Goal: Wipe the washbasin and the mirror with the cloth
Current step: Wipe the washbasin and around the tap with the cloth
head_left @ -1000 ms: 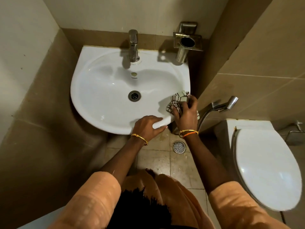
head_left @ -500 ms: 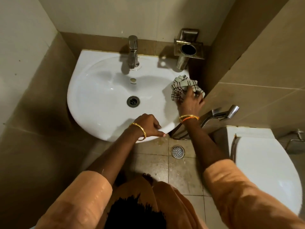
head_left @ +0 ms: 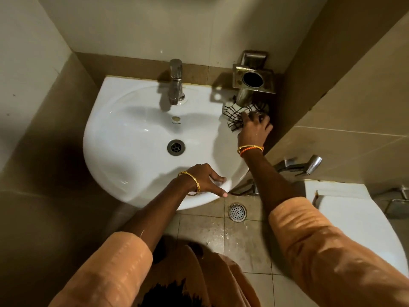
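A white washbasin [head_left: 124,138] is fixed to the back wall, with a steel tap [head_left: 176,83] at its rear and a drain [head_left: 176,147] in the bowl. My right hand [head_left: 254,127] presses a white cloth with black checks [head_left: 236,115] onto the basin's far right rim, just under a steel holder. My left hand [head_left: 208,178] grips the basin's near right rim, fingers over the edge. The mirror is out of view.
A square steel holder [head_left: 253,79] juts from the wall above the basin's right corner. A hand spray [head_left: 309,166] hangs on the right wall. The white toilet [head_left: 354,222] stands at the right. A floor drain [head_left: 237,212] lies below the basin.
My right hand has slid the cloth along the right rim, from the near edge to the far corner under the holder. My left hand has kept its grip on the near rim.
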